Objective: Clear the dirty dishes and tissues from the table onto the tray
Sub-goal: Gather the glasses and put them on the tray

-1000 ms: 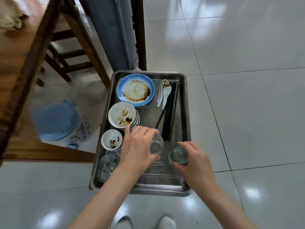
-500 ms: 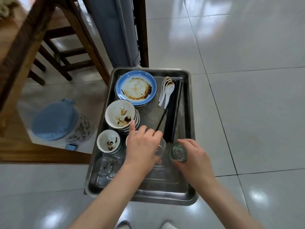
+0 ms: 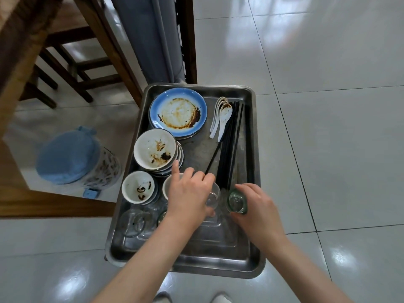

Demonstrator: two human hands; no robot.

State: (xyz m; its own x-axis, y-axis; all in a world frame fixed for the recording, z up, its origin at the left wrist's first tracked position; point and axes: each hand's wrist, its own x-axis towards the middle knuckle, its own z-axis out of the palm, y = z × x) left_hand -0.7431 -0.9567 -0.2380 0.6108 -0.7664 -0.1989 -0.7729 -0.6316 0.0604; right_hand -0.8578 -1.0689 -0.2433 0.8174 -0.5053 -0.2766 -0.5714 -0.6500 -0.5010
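1. The left hand point(image 3: 189, 194) is gripping a clear glass point(image 3: 213, 199), and the right hand point(image 3: 254, 206) is wrapping a green-tinted glass point(image 3: 237, 202), both low in the steel tray point(image 3: 253, 254).
2. Stained bowls point(image 3: 154, 149) are sitting at 10 o'clock from the hands, a blue plate point(image 3: 178, 111) at 11, and spoons point(image 3: 222, 117) and black chopsticks point(image 3: 229, 149) at 12.
3. Glossy white floor tiles point(image 3: 328, 106) are reflecting light all round; a wooden table point(image 3: 19, 36) is standing at 10 o'clock.

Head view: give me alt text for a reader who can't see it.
Two bare hands each lower a clear glass, left hand and right hand, into a metal tray holding a stained blue plate, dirty white bowls, white spoons and black chopsticks.
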